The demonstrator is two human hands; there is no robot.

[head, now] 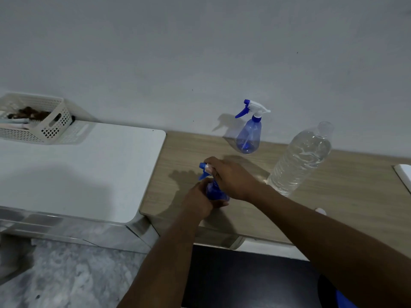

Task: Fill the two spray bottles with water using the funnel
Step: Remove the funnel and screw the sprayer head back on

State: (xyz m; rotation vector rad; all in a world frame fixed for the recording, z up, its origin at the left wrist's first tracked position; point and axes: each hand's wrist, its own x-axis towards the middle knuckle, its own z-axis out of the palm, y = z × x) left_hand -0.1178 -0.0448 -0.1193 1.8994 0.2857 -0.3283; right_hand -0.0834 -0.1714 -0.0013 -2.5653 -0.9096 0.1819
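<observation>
A blue spray bottle point(214, 192) stands near the front of the wooden table point(333, 196). My left hand point(198, 198) grips its body from the left. My right hand point(231, 178) is curled over its blue-and-white trigger head point(203, 168). A second blue spray bottle point(249, 134), with its trigger head on and some water at the bottom, stands upright at the back by the wall. A large clear water bottle point(302, 158) without a cap stands to the right of it. No funnel can be made out; a small pale object point(320, 211) shows behind my right forearm.
A white surface point(77, 165) adjoins the table on the left, with a white perforated basket point(37, 121) holding brushes at its back corner. A white object point(403, 174) lies at the table's right edge. The wall runs close behind the bottles.
</observation>
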